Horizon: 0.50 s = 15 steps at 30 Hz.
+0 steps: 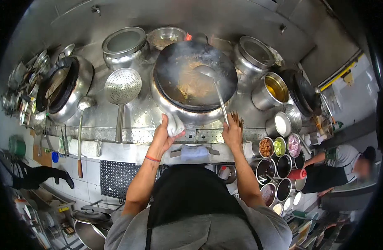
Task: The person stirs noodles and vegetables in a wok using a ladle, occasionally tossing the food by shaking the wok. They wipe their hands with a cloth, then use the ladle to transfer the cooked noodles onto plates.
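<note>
My left hand (163, 134) pinches a soft white cloth (175, 125) on the hot, heavy wok (194, 77) rim, and my right hand (232, 132) has its fingers closed round the long stiff ladle (215, 85) handle

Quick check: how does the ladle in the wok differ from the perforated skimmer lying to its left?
The ladle has a solid bowl sitting inside the wok; the skimmer has a wider, perforated bowl resting on the steel counter. The right hand grips the ladle's handle; no hand touches the skimmer. Both are long-handled metal tools.
</note>
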Available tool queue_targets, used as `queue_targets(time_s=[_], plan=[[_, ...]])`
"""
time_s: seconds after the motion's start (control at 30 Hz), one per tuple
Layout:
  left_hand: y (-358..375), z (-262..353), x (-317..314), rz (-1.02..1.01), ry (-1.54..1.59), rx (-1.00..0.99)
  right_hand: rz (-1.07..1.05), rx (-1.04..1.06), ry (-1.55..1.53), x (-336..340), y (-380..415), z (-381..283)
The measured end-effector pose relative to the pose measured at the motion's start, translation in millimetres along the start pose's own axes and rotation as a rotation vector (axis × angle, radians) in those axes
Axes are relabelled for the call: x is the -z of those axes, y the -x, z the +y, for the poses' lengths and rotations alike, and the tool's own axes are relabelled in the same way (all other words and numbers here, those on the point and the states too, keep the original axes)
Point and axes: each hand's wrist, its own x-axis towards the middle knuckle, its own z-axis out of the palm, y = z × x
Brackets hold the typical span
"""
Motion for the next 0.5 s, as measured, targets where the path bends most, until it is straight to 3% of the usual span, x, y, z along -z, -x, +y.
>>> queue_targets(time_s=[0.1, 0.17, 0.27, 0.33, 0.4, 0.47, 0.5], plan=[[-30.3, 9.4, -14.1, 0.018, 0.133, 0.020, -0.036, -0.110, -0.010, 2.7, 10.6, 5.4], [-52.3, 19.5, -32.2, 0.048, 0.084, 0.035, 0.004, -0.033, -0.051, 2.2, 13.8, 16.0], [-81.8, 19.3, -50.4, 0.124, 0.007, 0.088, -0.042, -0.110, -0.019, 7.9, 15.7, 16.0], [-92.9, 15.5, -55.7, 0.199, -0.078, 0.169, -0.023, -0.079, 0.022, 10.8, 21.5, 17.8], [-100.5, 24.7, -49.9, 0.139, -0.013, 0.221, 0.007, -0.057, 0.054, 12.1, 21.5, 18.5], [-122.8, 27.3, -40.6, 0.144, 0.170, 0.426, -0.040, -0.089, 0.017, 18.1, 29.2, 14.7], [-126.4, 28.7, -39.9, 0.141, 0.181, 0.414, -0.040, -0.099, 0.020, 21.0, 33.5, 14.8]])
